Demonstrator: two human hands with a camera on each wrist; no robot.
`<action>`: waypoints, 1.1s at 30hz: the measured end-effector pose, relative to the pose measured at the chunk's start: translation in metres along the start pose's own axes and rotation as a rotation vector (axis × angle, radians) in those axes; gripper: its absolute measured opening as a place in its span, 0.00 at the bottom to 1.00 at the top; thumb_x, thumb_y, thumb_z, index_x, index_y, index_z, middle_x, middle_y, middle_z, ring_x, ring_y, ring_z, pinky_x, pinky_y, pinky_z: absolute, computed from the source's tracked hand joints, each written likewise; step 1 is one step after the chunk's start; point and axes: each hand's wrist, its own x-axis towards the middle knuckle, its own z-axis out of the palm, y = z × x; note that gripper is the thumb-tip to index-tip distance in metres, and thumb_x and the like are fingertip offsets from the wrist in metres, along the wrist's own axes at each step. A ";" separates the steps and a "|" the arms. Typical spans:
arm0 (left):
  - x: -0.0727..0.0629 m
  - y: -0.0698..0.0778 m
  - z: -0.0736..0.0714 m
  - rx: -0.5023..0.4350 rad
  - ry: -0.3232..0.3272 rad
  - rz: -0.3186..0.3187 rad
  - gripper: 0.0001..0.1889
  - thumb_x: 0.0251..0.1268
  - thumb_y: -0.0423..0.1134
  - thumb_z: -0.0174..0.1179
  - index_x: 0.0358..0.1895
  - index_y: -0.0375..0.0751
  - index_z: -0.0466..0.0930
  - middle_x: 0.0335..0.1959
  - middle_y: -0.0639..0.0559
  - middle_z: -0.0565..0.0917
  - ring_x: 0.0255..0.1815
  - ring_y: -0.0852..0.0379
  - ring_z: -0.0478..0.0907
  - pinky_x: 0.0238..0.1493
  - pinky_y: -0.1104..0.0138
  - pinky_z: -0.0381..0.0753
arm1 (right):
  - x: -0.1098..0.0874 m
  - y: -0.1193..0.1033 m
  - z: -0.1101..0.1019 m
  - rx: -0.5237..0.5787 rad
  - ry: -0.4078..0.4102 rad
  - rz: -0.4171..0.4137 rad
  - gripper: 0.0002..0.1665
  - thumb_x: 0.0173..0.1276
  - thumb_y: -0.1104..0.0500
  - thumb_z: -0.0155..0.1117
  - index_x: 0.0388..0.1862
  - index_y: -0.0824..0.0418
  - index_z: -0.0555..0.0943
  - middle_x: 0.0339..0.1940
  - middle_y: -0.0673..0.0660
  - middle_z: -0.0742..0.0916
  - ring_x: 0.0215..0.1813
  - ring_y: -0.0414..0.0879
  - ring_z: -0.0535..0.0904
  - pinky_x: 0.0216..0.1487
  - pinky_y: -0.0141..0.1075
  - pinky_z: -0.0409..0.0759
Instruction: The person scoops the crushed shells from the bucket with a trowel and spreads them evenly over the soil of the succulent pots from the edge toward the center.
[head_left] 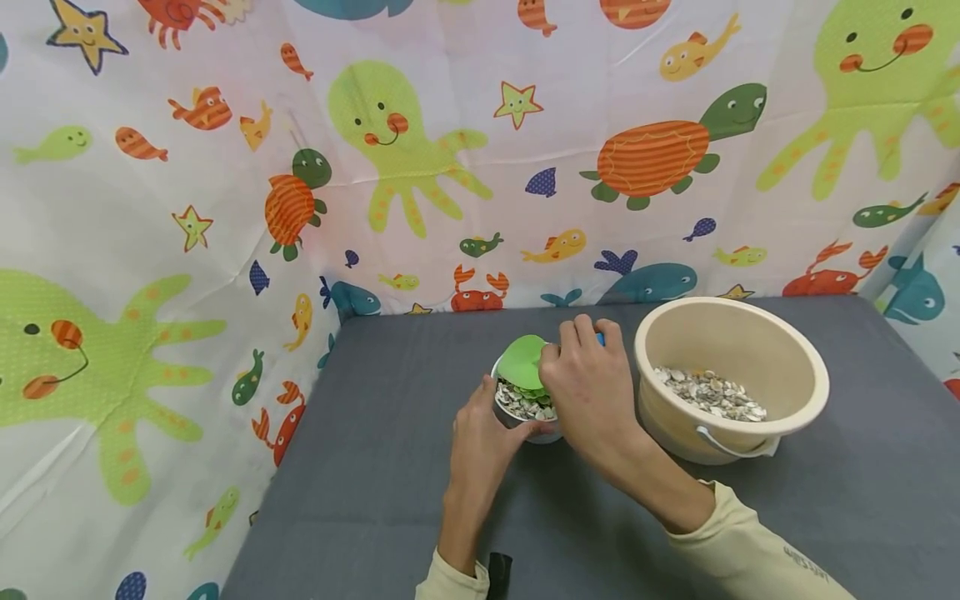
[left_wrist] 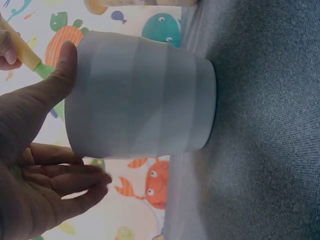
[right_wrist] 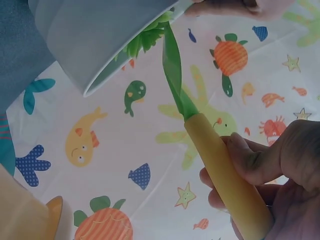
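A pale grey-white pot (left_wrist: 140, 95) stands upright on the cloth, with a green leafy plant (head_left: 538, 395) and greyish chips (head_left: 517, 403) inside. My left hand (head_left: 483, 433) holds the pot near its rim, thumb on one side and fingers on the other. In my right hand (head_left: 588, 387) is a small trowel with a yellow handle (right_wrist: 225, 175) and a green blade (head_left: 522, 362). The blade lies over the pot's opening beside the plant; in the right wrist view its tip reaches the leaves. Whether it touches the chips is hidden.
Close to the right of the pot stands a cream bucket (head_left: 795, 375) with a handle, holding more loose chips (head_left: 712, 393). Dark grey cloth (head_left: 360, 467) covers the table. A curtain printed with sea animals (head_left: 450, 275) hangs behind and at the sides.
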 end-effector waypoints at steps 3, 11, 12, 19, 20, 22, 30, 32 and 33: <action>-0.003 0.000 -0.001 0.073 0.042 0.039 0.47 0.35 0.57 0.87 0.60 0.29 0.83 0.57 0.37 0.86 0.52 0.39 0.88 0.53 0.50 0.89 | -0.002 0.001 -0.001 0.017 0.003 0.006 0.07 0.54 0.67 0.81 0.31 0.64 0.89 0.28 0.61 0.83 0.40 0.55 0.76 0.57 0.52 0.74; -0.002 -0.002 0.002 0.045 0.052 0.017 0.54 0.29 0.60 0.87 0.62 0.27 0.80 0.65 0.34 0.82 0.66 0.38 0.83 0.61 0.47 0.85 | -0.008 0.021 -0.006 0.096 -0.039 0.068 0.08 0.52 0.70 0.78 0.32 0.63 0.88 0.32 0.62 0.84 0.44 0.58 0.78 0.57 0.55 0.73; 0.000 -0.004 0.002 -0.007 0.023 -0.011 0.56 0.30 0.59 0.87 0.65 0.28 0.76 0.65 0.35 0.82 0.66 0.39 0.82 0.62 0.47 0.84 | -0.009 0.025 -0.007 0.122 -0.037 0.082 0.10 0.51 0.71 0.78 0.32 0.63 0.88 0.33 0.63 0.84 0.44 0.59 0.78 0.57 0.56 0.73; 0.017 -0.028 0.003 -0.261 -0.267 -0.089 0.69 0.39 0.54 0.87 0.86 0.47 0.51 0.83 0.44 0.65 0.81 0.43 0.67 0.76 0.43 0.72 | -0.019 0.055 -0.023 0.299 0.044 0.221 0.14 0.52 0.78 0.69 0.36 0.67 0.90 0.31 0.63 0.85 0.40 0.59 0.77 0.48 0.55 0.70; 0.018 -0.030 0.003 -0.267 -0.294 -0.081 0.69 0.40 0.55 0.87 0.86 0.48 0.50 0.83 0.44 0.65 0.81 0.42 0.67 0.75 0.42 0.73 | -0.022 0.060 -0.026 0.307 0.059 0.239 0.13 0.54 0.78 0.69 0.37 0.68 0.90 0.30 0.64 0.85 0.40 0.60 0.78 0.47 0.56 0.70; 0.019 -0.032 0.004 -0.280 -0.328 -0.084 0.69 0.40 0.55 0.87 0.86 0.52 0.51 0.82 0.46 0.67 0.80 0.42 0.69 0.74 0.42 0.74 | -0.028 0.072 -0.034 0.320 0.083 0.283 0.10 0.57 0.76 0.69 0.38 0.69 0.90 0.31 0.65 0.86 0.42 0.62 0.79 0.47 0.58 0.69; 0.007 -0.019 0.008 -0.283 -0.273 -0.122 0.69 0.40 0.60 0.85 0.86 0.47 0.52 0.82 0.47 0.67 0.81 0.45 0.67 0.75 0.44 0.73 | -0.060 0.140 -0.052 0.249 0.075 0.424 0.06 0.65 0.74 0.70 0.40 0.73 0.88 0.32 0.72 0.85 0.43 0.69 0.74 0.41 0.65 0.64; 0.001 -0.016 0.008 -0.264 -0.246 -0.143 0.69 0.38 0.61 0.85 0.85 0.48 0.52 0.82 0.46 0.67 0.81 0.45 0.67 0.76 0.44 0.72 | -0.067 0.157 -0.050 0.220 0.036 0.437 0.06 0.64 0.76 0.68 0.39 0.75 0.87 0.33 0.73 0.85 0.43 0.70 0.74 0.39 0.66 0.64; -0.001 -0.015 0.007 -0.253 -0.233 -0.151 0.69 0.38 0.61 0.85 0.85 0.48 0.52 0.82 0.46 0.67 0.82 0.45 0.67 0.76 0.44 0.72 | -0.069 0.164 -0.049 0.203 0.011 0.441 0.06 0.63 0.77 0.67 0.39 0.75 0.87 0.33 0.73 0.85 0.44 0.70 0.74 0.39 0.67 0.64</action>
